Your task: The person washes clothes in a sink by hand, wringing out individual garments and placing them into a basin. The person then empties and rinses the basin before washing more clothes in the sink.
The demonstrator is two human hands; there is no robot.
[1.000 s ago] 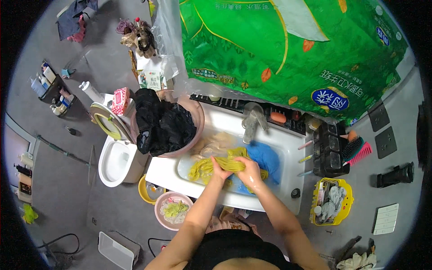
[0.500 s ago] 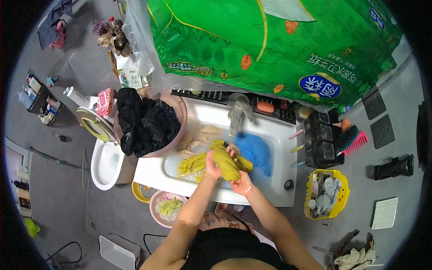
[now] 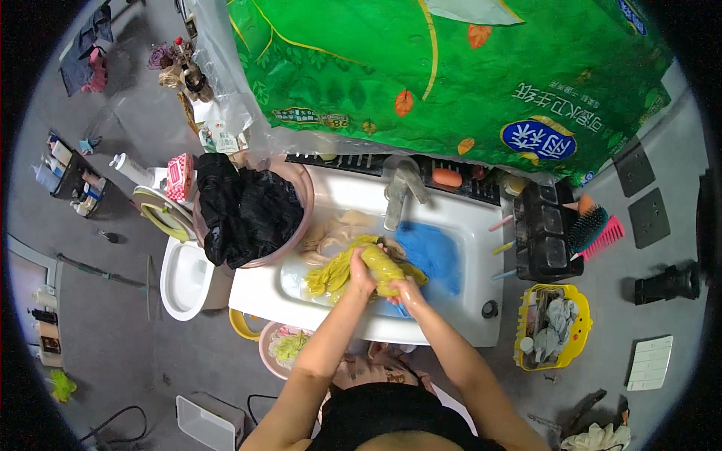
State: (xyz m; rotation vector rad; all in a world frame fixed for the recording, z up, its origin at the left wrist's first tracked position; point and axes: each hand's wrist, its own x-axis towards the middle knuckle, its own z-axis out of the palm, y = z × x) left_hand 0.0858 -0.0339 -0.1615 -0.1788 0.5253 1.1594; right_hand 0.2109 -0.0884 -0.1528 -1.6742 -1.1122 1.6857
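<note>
Both of my hands grip a wet yellow-green garment [image 3: 382, 270] over the white sink [image 3: 481, 282]. My left hand [image 3: 363, 275] is wrapped round its left side. At its lower right end, my right hand [image 3: 408, 294] is closed on the bunched cloth. Part of the garment trails to the left toward the water. Beneath and beside my hands, a beige cloth [image 3: 338, 234] and a blue cloth [image 3: 432, 255] lie in cloudy water. The faucet [image 3: 398, 197] stands just beyond them. Some fingertips are hidden behind the cloth.
A pink basin [image 3: 307, 192] heaped with black clothing [image 3: 248, 214] rests at the sink's left, near the toilet [image 3: 184, 282]. A big green plastic package [image 3: 451, 83] hangs over the far side. At right are a black toothbrush holder [image 3: 535, 233] and a yellow basket [image 3: 579, 323].
My fingers have closed more tightly round the yellow-green garment, and the bundle has turned slightly between my hands. The whole view has shifted a little.
</note>
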